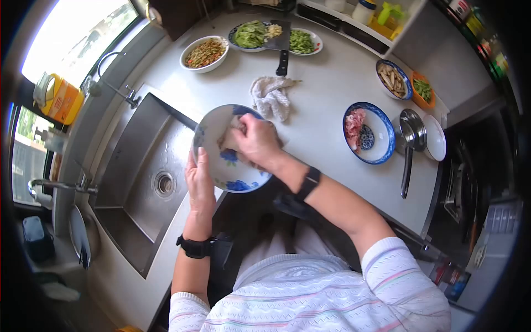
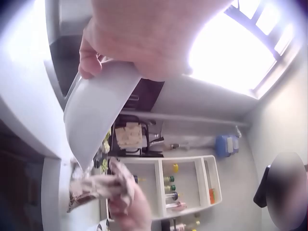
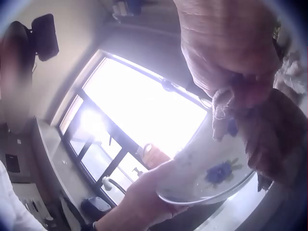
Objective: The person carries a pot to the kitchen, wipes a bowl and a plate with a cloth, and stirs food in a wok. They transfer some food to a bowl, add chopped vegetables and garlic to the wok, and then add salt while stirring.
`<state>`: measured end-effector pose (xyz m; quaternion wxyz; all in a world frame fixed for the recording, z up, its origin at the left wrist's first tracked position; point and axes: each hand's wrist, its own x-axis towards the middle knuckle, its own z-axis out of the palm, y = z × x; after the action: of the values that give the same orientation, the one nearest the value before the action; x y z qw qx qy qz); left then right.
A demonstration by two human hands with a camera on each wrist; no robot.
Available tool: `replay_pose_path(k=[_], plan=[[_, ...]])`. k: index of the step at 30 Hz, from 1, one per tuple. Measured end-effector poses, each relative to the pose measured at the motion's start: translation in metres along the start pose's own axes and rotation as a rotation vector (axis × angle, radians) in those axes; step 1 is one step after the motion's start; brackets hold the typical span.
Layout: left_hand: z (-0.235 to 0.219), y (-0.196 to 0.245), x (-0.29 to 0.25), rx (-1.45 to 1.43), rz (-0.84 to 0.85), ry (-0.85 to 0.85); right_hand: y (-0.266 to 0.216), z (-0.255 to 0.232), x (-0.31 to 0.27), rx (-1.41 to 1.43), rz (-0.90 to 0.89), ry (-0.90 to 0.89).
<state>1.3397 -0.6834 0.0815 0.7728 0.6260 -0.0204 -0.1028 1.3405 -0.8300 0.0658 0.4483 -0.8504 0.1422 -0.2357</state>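
My left hand (image 1: 200, 182) grips the rim of a white bowl (image 1: 224, 180) with blue flowers, thumb on the inside. The bowl is tilted over the counter's front edge beside the sink. In my right hand (image 1: 257, 141) is a bunched, greyish-pink cloth (image 3: 269, 139), held against the bowl's inner side in the head view. Part of this cloth (image 2: 96, 185) hangs past the bowl's edge in the left wrist view. A second, whitish cloth (image 1: 271, 97) lies crumpled on the counter just beyond the bowl.
A steel sink (image 1: 130, 182) lies to the left. Behind stand a bowl of chopped food (image 1: 204, 53), plates of greens (image 1: 303, 42) and a cleaver (image 1: 282, 52) resting across plates. On the right are a blue-rimmed bowl with meat (image 1: 354, 127) and a steel ladle (image 1: 408, 138).
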Motion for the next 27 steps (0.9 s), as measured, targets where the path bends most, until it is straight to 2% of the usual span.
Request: replay_pose_path(k=[1, 2, 3, 5, 6, 7, 9, 11, 12, 13, 15, 16, 17, 18, 19, 21, 23, 24, 25, 27], plan=[[0.006, -0.008, 0.000, -0.003, 0.015, -0.057, -0.005, 0.011, 0.003, 0.091, -0.059, 0.076], [0.010, -0.016, 0.001, 0.100, 0.071, -0.055, -0.007, 0.015, 0.000, 0.193, 0.062, -0.020], [0.011, -0.016, 0.005, 0.033, 0.032, -0.077, -0.024, 0.009, -0.005, 0.295, 0.182, -0.123], [0.003, -0.008, 0.008, -0.122, -0.072, -0.098, -0.014, 0.026, -0.023, 0.684, 0.080, -0.254], [-0.003, -0.005, 0.012, -0.044, -0.013, -0.116, -0.007, 0.014, -0.030, 0.585, 0.093, -0.516], [-0.007, 0.007, 0.013, -0.010, -0.048, -0.163, -0.012, -0.009, -0.035, 0.314, 0.015, -0.691], [-0.010, 0.001, 0.012, 0.133, 0.004, -0.228, 0.008, -0.027, -0.042, -0.111, -0.136, -0.857], [-0.010, -0.013, 0.008, 0.093, -0.073, -0.260, 0.023, -0.043, -0.030, -0.591, -0.024, -0.868], [-0.008, -0.019, 0.007, 0.053, -0.137, -0.291, 0.038, -0.040, -0.025, -0.600, -0.152, -0.608], [-0.004, -0.020, 0.006, 0.047, -0.139, -0.300, 0.039, -0.033, -0.023, -0.608, -0.146, -0.604], [0.004, -0.022, 0.008, -0.017, -0.232, -0.279, 0.031, -0.006, -0.012, -0.162, -0.071, -0.171], [0.007, -0.026, 0.010, 0.039, -0.134, -0.242, 0.020, 0.000, -0.013, -0.023, -0.031, -0.211], [0.006, -0.025, 0.013, 0.036, -0.130, -0.249, 0.009, 0.003, -0.022, 0.118, 0.008, -0.252], [0.001, -0.022, 0.018, 0.000, -0.144, -0.253, -0.009, -0.006, -0.033, 0.240, 0.042, -0.440], [-0.001, -0.017, 0.020, -0.034, -0.160, -0.260, -0.005, -0.002, -0.042, 0.360, -0.102, -0.518], [-0.004, -0.010, 0.018, -0.015, -0.131, -0.300, 0.000, -0.027, -0.052, 0.026, -0.005, -0.853], [-0.008, -0.015, 0.016, 0.055, -0.138, -0.360, 0.009, -0.042, -0.048, -0.552, -0.073, -0.962], [-0.007, -0.017, 0.014, 0.060, -0.138, -0.345, 0.028, -0.044, -0.038, -0.728, -0.121, -0.951], [-0.005, -0.019, 0.014, 0.056, -0.137, -0.351, 0.028, -0.049, -0.032, -0.731, -0.170, -0.708], [-0.001, -0.024, 0.014, -0.026, -0.280, -0.355, 0.034, -0.027, -0.018, -0.520, -0.130, -0.354]])
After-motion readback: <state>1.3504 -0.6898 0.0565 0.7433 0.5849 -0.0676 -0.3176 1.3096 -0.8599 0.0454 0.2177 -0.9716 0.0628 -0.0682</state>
